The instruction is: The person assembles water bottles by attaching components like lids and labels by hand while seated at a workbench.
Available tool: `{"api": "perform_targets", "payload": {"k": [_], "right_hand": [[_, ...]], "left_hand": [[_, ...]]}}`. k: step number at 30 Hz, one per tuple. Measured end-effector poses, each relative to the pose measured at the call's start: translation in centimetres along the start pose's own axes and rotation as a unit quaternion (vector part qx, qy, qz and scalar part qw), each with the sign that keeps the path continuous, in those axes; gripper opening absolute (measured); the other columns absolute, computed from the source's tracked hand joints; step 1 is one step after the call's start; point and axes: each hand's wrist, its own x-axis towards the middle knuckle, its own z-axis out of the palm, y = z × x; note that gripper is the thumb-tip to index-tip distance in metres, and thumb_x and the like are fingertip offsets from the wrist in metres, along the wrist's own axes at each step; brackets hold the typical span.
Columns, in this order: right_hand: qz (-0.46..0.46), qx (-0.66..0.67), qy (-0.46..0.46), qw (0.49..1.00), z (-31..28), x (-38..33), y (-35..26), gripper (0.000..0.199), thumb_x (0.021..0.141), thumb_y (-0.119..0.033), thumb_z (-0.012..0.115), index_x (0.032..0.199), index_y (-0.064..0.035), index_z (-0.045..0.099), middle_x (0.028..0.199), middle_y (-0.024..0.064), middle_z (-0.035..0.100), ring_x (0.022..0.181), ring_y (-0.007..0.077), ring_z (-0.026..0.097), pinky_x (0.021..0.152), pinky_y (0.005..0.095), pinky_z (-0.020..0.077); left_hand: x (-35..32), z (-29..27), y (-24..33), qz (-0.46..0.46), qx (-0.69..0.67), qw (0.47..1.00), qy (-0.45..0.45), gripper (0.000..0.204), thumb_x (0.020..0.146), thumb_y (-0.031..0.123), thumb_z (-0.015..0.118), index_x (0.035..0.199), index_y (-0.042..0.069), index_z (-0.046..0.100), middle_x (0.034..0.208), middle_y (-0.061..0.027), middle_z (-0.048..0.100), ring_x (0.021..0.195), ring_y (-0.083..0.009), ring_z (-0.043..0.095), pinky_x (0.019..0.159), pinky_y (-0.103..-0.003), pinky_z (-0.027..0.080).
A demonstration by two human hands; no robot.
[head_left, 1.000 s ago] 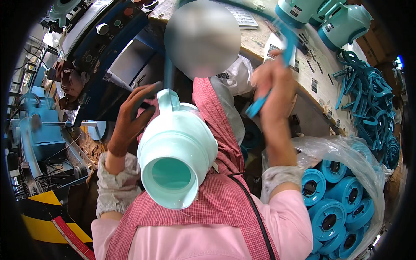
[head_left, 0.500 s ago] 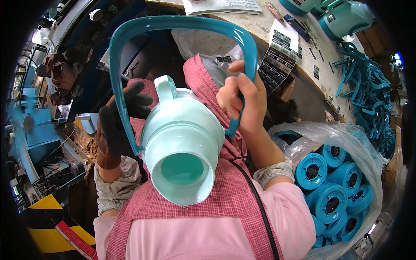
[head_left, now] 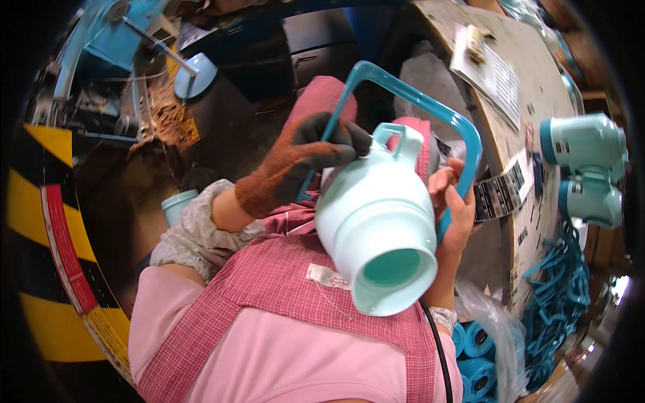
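Note:
A pale mint jug shell (head_left: 386, 208) tilts over my lap, its wide spout mouth toward me and a small fixed grip (head_left: 405, 141) on its far side. A teal carrying handle (head_left: 420, 101) arches over it. My right hand (head_left: 457, 208), bare, grips the right arm of that handle beside the shell. On the other side my left hand (head_left: 312, 154), in a brown and dark grey glove, crosses the handle's left arm. Its fingertips are pressed together against the shell near the small grip. Whatever they pinch is hidden.
To the right runs a worktable (head_left: 494, 43) with a label sheet (head_left: 500, 195) and mint jugs (head_left: 584, 141). Teal handles (head_left: 554, 295) hang in a bunch off its edge. Below is a plastic bag (head_left: 494, 329) of blue round parts (head_left: 476, 373). A yellow-black striped surface (head_left: 40, 269) lies left.
My view has swung, shifting the surroundings. My gloved left hand has come from beside the jug shell onto it, fingers closing. The right hand still holds the handle, lower beside the shell.

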Motion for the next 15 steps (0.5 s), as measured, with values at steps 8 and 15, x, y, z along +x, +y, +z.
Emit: {"api": "perform_targets", "payload": {"k": [8, 15], "right_hand": [[0.045, 0.029, 0.043, 0.998, 0.8, -0.4, -0.7, 0.028, 0.089, -0.005, 0.042, 0.116, 0.0006, 0.046, 0.082, 0.0074, 0.051, 0.073, 0.0128, 0.045, 0.069, 0.0251, 0.0383], [0.084, 0.032, 0.046, 0.995, 0.0, -1.0, -0.3, 0.025, 0.089, -0.006, 0.045, 0.112, 0.0002, 0.048, 0.079, 0.0061, 0.052, 0.07, 0.0107, 0.045, 0.065, 0.0228, 0.0378]], "left_hand": [[-0.2, 0.7, -1.3, 0.075, 0.141, 0.987, -0.025, 0.024, 0.083, 0.026, 0.063, 0.097, 0.008, 0.06, 0.102, -0.0087, 0.051, 0.099, -0.0218, 0.051, 0.091, -0.035, 0.041], [-1.2, 2.0, -1.1, 0.016, 0.075, 0.997, -0.019, 0.026, 0.084, 0.022, 0.059, 0.106, 0.009, 0.055, 0.114, -0.0117, 0.05, 0.111, -0.0241, 0.048, 0.101, -0.039, 0.033]]}}
